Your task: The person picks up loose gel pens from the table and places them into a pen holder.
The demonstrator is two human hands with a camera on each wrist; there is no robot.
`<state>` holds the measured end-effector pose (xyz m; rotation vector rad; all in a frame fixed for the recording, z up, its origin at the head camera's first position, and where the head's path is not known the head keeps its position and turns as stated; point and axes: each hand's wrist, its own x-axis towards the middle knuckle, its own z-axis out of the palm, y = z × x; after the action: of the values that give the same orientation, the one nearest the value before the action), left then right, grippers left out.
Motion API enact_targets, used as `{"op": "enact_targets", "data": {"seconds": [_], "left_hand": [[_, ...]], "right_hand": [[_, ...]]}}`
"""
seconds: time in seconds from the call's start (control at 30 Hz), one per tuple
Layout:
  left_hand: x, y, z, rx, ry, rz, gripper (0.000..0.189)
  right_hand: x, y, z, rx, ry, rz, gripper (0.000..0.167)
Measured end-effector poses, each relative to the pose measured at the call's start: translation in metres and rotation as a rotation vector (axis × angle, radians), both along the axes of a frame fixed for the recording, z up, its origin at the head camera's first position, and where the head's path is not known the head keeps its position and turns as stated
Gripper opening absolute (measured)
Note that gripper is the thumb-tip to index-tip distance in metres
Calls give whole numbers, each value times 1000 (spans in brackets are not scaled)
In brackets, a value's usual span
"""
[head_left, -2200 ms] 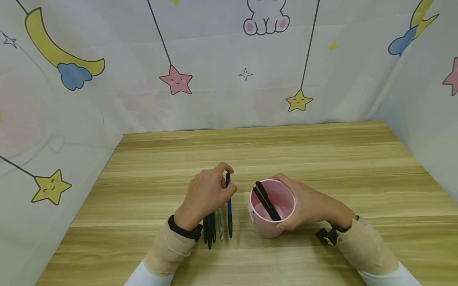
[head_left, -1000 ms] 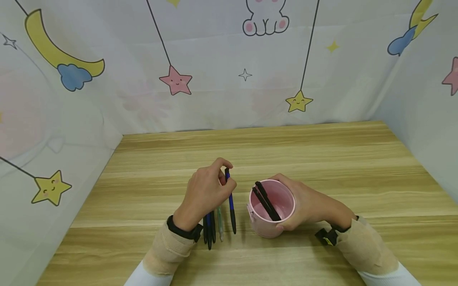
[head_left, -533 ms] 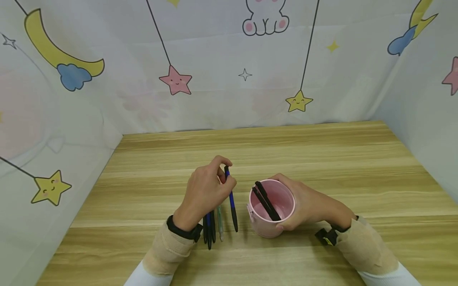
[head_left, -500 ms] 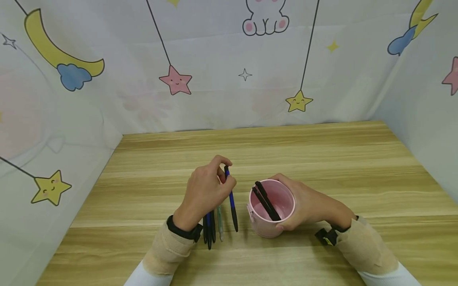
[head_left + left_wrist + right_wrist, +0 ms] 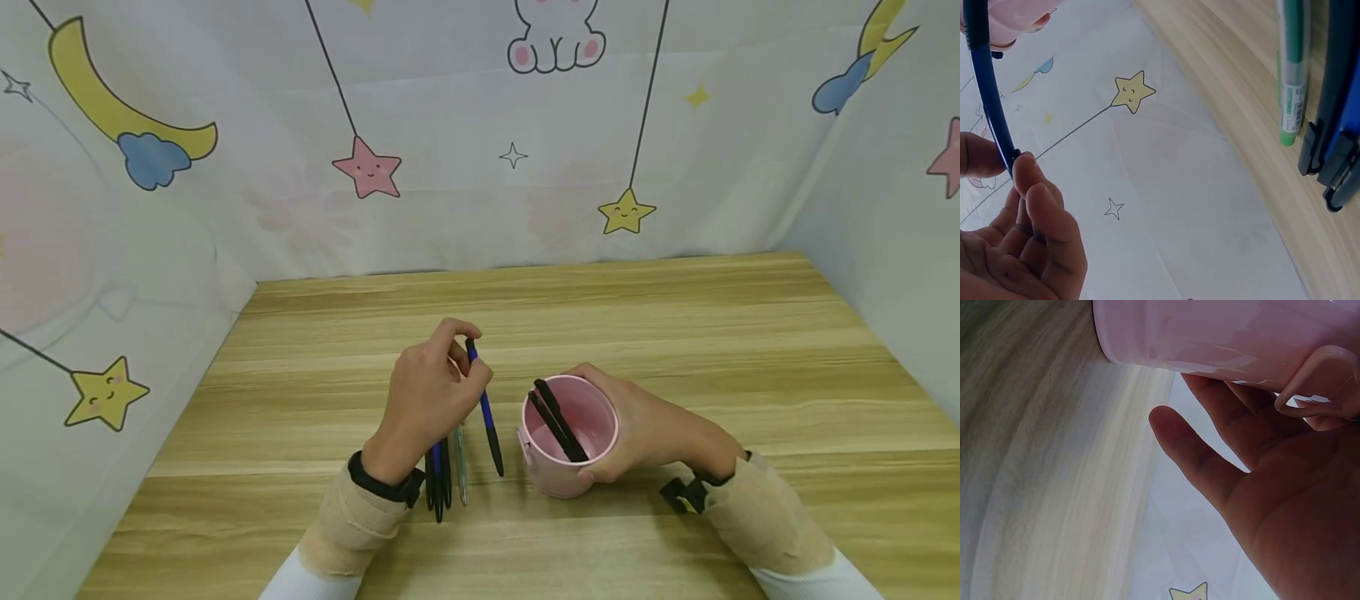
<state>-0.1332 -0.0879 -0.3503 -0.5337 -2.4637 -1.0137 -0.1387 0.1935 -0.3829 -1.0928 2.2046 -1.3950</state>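
My left hand [image 5: 427, 387] pinches the upper end of a blue pen with a black tip section [image 5: 487, 417] between thumb and fingers. The pen slants down towards the right, its lower end close to a pink pail-shaped pen holder [image 5: 558, 481]. Around the far right side of that holder curls my right hand [image 5: 637, 425], thumb near the rim. Two black pens [image 5: 558, 425] lean inside it. In the left wrist view the blue pen [image 5: 990, 94] hangs between the fingertips. A handle loop [image 5: 1316, 381] shows on the holder's side in the right wrist view.
Several black and blue pens [image 5: 438, 492] lie together on the wooden table [image 5: 675, 333], partly under the left wrist. A clear green pen [image 5: 462, 479] lies beside them. A white cloth with printed stars [image 5: 450, 225] walls the table at the back and sides.
My left hand has risen with the blue pen, moving slightly away from me. The pen's lower end has swung right towards the holder. The right hand and holder have stayed put.
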Motion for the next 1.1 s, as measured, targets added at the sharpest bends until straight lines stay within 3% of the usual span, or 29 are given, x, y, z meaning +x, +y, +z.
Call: {"op": "enact_targets", "data": {"seconds": [1.1], "left_hand": [[0, 0, 1, 190, 104, -45, 29]], "right_hand": [[0, 1, 0, 5, -12, -10, 89]]}}
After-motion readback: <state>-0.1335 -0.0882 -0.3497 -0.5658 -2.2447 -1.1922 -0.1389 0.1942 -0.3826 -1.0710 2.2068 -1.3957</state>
